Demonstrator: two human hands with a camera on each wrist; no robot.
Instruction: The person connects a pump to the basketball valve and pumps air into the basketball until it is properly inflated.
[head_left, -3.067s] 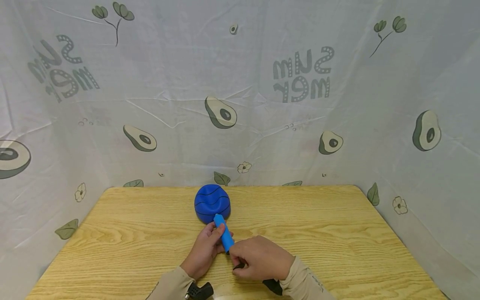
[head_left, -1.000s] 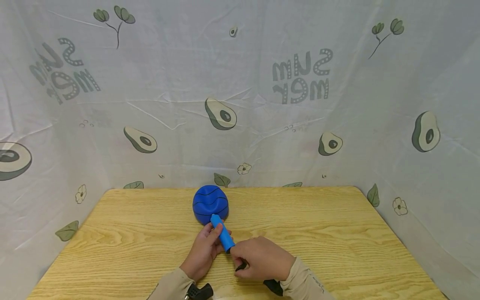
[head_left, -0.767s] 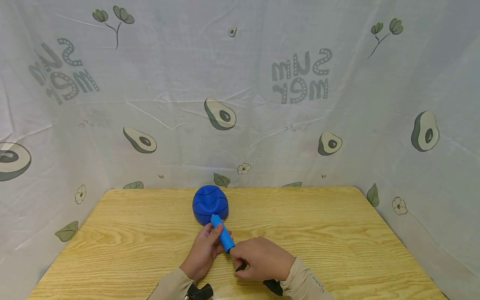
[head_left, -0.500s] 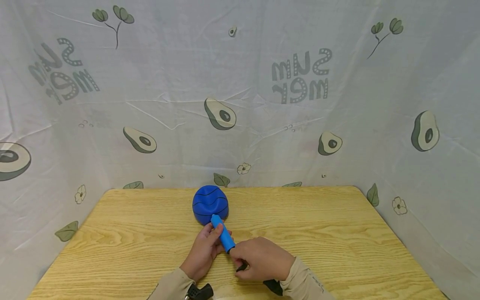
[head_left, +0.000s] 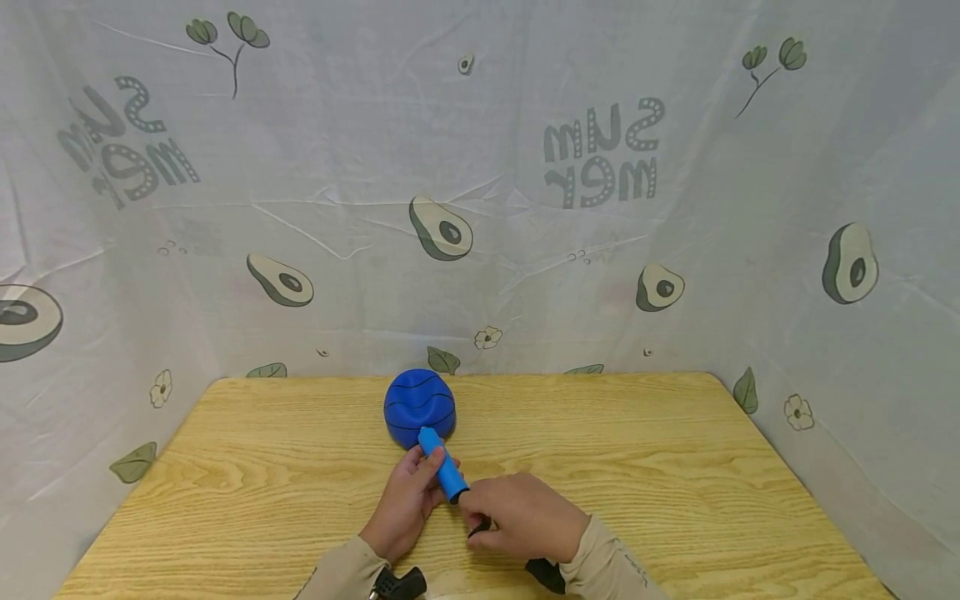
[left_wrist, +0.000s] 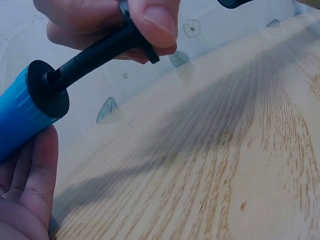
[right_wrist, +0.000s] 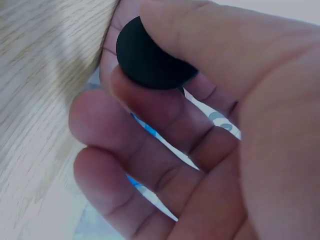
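Note:
A blue ball (head_left: 418, 404) with black wavy lines lies towards the far side of the table, its upper surface dented. Against its near side points the tip of a blue hand pump (head_left: 452, 481). My left hand (head_left: 405, 504) grips the pump's barrel, thumb on top. With thumb and fingers, my right hand (head_left: 521, 517) holds the pump's black handle (right_wrist: 152, 57). A short length of black plunger rod (left_wrist: 92, 59) shows between barrel and handle in the left wrist view. Whether a needle enters the ball cannot be seen.
The wood-grain table (head_left: 637, 442) spreads out on both sides of the hands. Behind it and at its sides hangs a pale curtain (head_left: 510, 275) printed with avocados and leaves. Dark wrist devices (head_left: 399, 583) sit on both sleeves.
The ball and the pump's tip sit slightly further left than about three seconds ago. Both hands keep the same hold, and the right hand has barely shifted.

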